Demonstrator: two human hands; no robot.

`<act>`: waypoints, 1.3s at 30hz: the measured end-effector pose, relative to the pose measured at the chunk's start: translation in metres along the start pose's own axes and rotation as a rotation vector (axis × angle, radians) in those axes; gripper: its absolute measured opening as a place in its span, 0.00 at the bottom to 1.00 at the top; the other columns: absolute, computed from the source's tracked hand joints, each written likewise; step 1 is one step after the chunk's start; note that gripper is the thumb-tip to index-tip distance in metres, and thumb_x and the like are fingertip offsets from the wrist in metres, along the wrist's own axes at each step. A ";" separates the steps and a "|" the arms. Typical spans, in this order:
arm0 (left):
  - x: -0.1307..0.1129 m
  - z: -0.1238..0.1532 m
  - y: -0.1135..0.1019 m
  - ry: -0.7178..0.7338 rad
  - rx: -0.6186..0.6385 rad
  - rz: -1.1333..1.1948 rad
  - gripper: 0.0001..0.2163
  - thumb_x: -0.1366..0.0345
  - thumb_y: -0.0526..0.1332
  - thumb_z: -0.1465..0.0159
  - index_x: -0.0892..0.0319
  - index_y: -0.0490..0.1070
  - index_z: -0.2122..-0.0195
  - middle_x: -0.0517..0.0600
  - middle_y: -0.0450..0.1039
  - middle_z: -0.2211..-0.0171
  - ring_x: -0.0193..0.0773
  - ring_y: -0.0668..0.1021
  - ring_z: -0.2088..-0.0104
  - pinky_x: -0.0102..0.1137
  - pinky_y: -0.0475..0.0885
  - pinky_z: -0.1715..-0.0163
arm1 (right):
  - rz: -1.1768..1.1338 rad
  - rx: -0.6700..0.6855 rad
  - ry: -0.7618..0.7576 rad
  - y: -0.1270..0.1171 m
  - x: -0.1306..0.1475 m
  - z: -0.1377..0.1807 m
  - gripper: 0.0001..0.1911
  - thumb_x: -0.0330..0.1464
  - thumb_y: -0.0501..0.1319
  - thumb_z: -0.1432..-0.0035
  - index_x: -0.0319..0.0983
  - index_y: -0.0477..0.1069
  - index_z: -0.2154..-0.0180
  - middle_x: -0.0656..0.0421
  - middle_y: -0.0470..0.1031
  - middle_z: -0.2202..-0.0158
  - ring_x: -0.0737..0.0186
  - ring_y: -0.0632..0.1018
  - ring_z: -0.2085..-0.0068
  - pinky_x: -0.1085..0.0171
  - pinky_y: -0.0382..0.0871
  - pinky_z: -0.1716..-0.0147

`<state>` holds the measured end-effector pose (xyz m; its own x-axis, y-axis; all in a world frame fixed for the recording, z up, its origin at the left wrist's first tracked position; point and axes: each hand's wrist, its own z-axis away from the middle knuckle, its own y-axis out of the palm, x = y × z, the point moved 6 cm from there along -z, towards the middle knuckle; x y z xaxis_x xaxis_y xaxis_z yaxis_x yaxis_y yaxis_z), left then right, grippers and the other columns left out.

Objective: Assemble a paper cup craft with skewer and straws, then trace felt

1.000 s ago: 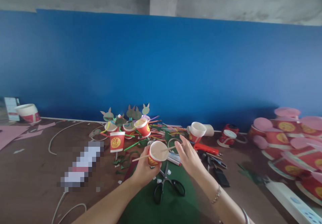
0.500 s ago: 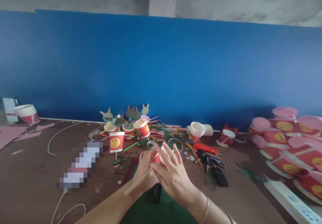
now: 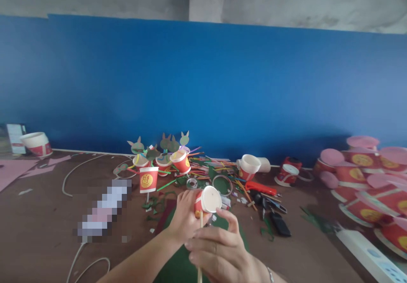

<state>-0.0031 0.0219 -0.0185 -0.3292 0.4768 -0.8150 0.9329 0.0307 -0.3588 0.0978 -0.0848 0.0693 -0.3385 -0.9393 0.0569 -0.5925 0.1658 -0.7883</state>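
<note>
My left hand (image 3: 183,211) is wrapped round a small red and white paper cup (image 3: 212,199). The cup is tilted so that its round white end, with a tiny dark spot in the middle, faces me. Closer to me, my right hand (image 3: 219,245) has its fingers closed on a thin pale stick (image 3: 200,274), its forefinger raised near the cup's rim. The stick's upper tip overlaps the cup's lower side; whether it touches cannot be made out. Below both hands lies a dark green sheet (image 3: 174,264).
Red cups with paper animal heads (image 3: 149,180) stand behind, beside a heap of coloured sticks (image 3: 206,164). Tape rolls (image 3: 222,184), a red-handled tool (image 3: 260,188) and a black object (image 3: 280,224) lie right of centre. Stacked cups (image 3: 359,189) and a power strip (image 3: 370,253) are far right.
My right hand, spread over the cup before, has dropped towards me and now grips a thin stick. The cup's white end has come into view in my left hand.
</note>
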 end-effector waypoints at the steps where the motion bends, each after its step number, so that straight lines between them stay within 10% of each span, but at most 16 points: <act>1: 0.002 -0.001 0.000 -0.012 0.008 -0.023 0.23 0.68 0.68 0.53 0.50 0.72 0.54 0.52 0.73 0.60 0.54 0.71 0.55 0.46 0.58 0.50 | -0.008 0.008 -0.018 0.000 0.003 0.002 0.18 0.32 0.56 0.39 0.59 0.65 0.49 0.70 0.80 0.61 0.64 0.79 0.59 0.56 0.58 0.43; 7: 0.021 -0.009 -0.017 -0.227 -0.237 0.200 0.19 0.64 0.69 0.53 0.56 0.69 0.59 0.50 0.73 0.63 0.45 0.75 0.62 0.38 0.67 0.58 | 0.063 -0.152 0.108 -0.016 -0.019 0.000 0.12 0.32 0.53 0.37 0.50 0.68 0.53 0.65 0.80 0.66 0.63 0.78 0.64 0.56 0.59 0.48; 10: 0.033 -0.010 -0.020 -0.370 -0.319 0.458 0.21 0.60 0.70 0.52 0.59 0.67 0.60 0.49 0.74 0.67 0.40 0.75 0.68 0.32 0.69 0.66 | 0.203 -0.197 0.508 -0.023 -0.076 0.007 0.11 0.28 0.50 0.37 0.40 0.71 0.64 0.57 0.79 0.68 0.61 0.77 0.67 0.55 0.60 0.54; 16: 0.040 -0.009 -0.011 -0.437 -0.239 0.759 0.25 0.52 0.70 0.52 0.61 0.69 0.58 0.54 0.76 0.61 0.41 0.77 0.62 0.32 0.70 0.60 | 0.472 0.410 0.982 0.007 -0.151 0.045 0.10 0.24 0.55 0.45 0.37 0.73 0.74 0.52 0.78 0.71 0.53 0.78 0.66 0.58 0.58 0.65; 30: 0.043 -0.004 0.010 -0.809 -0.143 1.245 0.15 0.56 0.63 0.41 0.65 0.72 0.65 0.51 0.77 0.72 0.37 0.79 0.72 0.29 0.75 0.69 | 0.318 0.683 0.702 0.072 -0.076 0.032 0.22 0.20 0.57 0.56 0.34 0.69 0.56 0.48 0.75 0.64 0.48 0.76 0.60 0.59 0.65 0.65; 39: 0.048 -0.005 0.009 -0.773 -0.156 1.265 0.13 0.57 0.60 0.38 0.62 0.71 0.61 0.49 0.77 0.70 0.34 0.78 0.71 0.25 0.71 0.75 | 0.144 0.487 0.709 0.045 -0.069 0.027 0.21 0.23 0.50 0.45 0.39 0.66 0.50 0.50 0.74 0.59 0.56 0.78 0.63 0.63 0.69 0.67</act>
<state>-0.0100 0.0496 -0.0583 0.7426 -0.3121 -0.5926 0.6416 0.0777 0.7631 0.1143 -0.0212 0.0136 -0.8571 -0.4840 0.1767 -0.1854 -0.0303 -0.9822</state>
